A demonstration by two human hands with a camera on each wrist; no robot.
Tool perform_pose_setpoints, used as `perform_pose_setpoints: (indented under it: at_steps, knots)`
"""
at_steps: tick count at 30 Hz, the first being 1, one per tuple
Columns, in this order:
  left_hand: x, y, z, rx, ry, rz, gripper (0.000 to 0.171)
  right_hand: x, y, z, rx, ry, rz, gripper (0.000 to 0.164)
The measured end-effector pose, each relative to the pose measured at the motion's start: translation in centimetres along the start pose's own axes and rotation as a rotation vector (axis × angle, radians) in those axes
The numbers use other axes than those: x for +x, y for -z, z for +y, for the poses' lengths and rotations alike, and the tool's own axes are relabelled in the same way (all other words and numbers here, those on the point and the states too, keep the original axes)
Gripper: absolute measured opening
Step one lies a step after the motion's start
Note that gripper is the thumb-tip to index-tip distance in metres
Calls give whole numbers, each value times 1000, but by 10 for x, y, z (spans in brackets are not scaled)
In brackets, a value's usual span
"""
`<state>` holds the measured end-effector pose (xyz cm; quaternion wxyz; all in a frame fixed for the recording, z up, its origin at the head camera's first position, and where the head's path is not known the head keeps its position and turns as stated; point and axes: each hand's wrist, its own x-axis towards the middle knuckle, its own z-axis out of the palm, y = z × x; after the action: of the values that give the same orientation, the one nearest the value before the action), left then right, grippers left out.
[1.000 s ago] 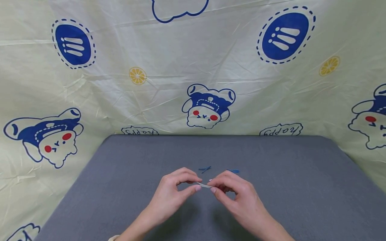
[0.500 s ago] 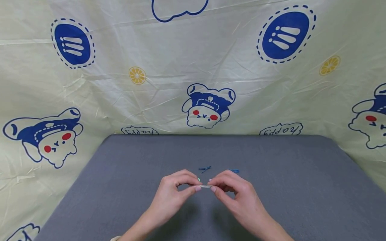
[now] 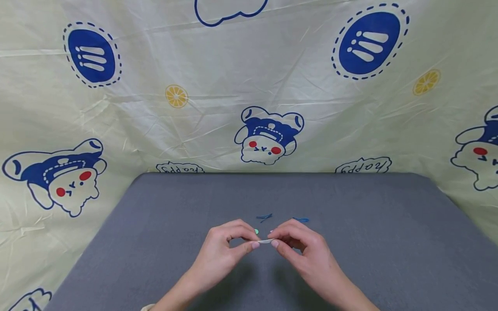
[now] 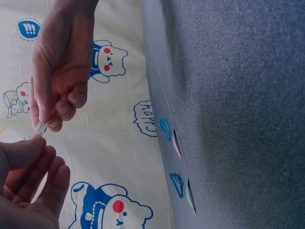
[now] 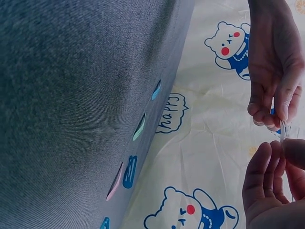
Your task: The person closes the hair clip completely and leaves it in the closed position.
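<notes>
1. Surface first: it's a counter (image 3: pixel 163 242) covered in plain grey fabric, flat and matte, filling the lower half of the head view.
2. Behind it and down both sides hangs a wrinkled pale-yellow backdrop sheet (image 3: pixel 218 77) printed with blue bears, lemon slices and blue ovals. It closes off the whole back of the space.
3. The left hand (image 3: pixel 221 255) and right hand (image 3: pixel 303 255) meet just above the counter near its front middle. Each grip is clamped: thumb and forefinger of both hands pinch one end of a small clear rubber band (image 3: pixel 265 241), which spans the short gap between them, held off the fabric.
4. The wrist views show the same thing, with the band (image 4: pixel 42 128) as a pale, translucent loop between the fingertips.
5. Just beyond the grip, further from the person, a few small bits lie on the fabric: a blue band (image 3: pixel 264 217) a little past the left fingers, another blue band (image 3: pixel 301 220) past the right knuckles, and a tiny mint-green piece (image 3: pixel 256 231) right next to the left fingertips.
6. Room to move: bare grey cloth stretches out left and right of the grip to the counter's side edges, and the far edge (image 3: pixel 280 174) sits well beyond the little bands, right where the sheet starts.
</notes>
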<state>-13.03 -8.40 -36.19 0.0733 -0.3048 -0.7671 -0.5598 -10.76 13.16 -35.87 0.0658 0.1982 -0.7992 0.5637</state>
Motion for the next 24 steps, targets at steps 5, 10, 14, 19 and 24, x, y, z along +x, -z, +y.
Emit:
perform_pose_setpoints:
  at_steps: [5,10,14,19,24]
  knots:
    - [1,0,1,-4,1,-2,17,1,0,0,-3,-22,-6,8]
    - [1,-1,1,-5,3,1,16,0,1,-1,3,-50,-11,9]
    - [0,-2,0,-8,-4,12,16,1,0,-1,2,-73,-7,8]
    - [-1,-3,0,-15,-19,34,16,1,-1,-1,-9,-87,10,7]
    - [-1,-3,0,-10,-11,37,8,1,-2,0,-9,-71,31,8]
